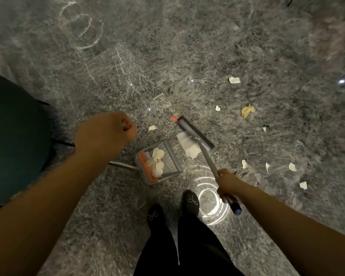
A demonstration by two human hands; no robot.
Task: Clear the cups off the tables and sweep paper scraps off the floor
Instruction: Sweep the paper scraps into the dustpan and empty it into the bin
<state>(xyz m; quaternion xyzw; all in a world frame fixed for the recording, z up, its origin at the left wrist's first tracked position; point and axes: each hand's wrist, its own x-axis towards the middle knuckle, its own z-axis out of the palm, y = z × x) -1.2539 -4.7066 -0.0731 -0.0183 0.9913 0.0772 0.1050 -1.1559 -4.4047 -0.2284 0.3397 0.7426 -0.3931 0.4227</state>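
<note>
under the left hand [106,132], dustpan handle [126,166] seems partly hidden.

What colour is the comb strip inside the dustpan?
Orange, on the grey dustpan; the comb strip shows best in the head view.

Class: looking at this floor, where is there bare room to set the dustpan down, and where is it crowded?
Bare floor lies beyond the broom head, and between the dustpan and the shoes. Right of the broom it is crowded with paper scraps; a white sheet lies against the broom head.
</note>
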